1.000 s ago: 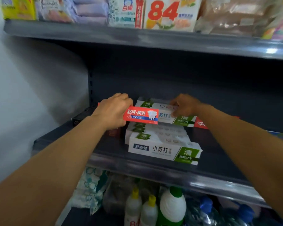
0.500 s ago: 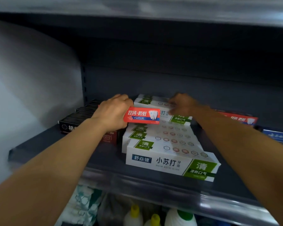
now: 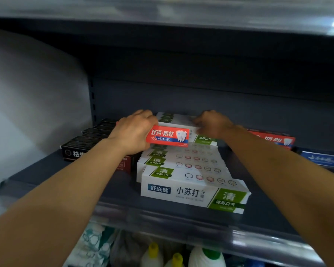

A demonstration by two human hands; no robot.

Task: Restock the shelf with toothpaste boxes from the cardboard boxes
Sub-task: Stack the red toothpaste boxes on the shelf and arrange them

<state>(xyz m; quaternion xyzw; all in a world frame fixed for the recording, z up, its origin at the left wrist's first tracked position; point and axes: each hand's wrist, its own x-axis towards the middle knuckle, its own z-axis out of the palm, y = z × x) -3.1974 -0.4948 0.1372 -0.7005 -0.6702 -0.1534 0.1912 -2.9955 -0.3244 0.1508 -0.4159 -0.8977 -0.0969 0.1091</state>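
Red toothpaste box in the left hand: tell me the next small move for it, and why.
Probably carry the red toothpaste box rightward and set it by the matching red box lying past the right arm. The left hand grips it above the white-and-green boxes, a different product, while the right hand rests on the rear white-and-green box, so the like-with-like spot seems to be the right side.

Just the one head cam, looking forward and slightly down into the shelf (image 3: 52, 182) from close up. It's sitting near the shelf's front edge, facing the back panel (image 3: 181, 101).
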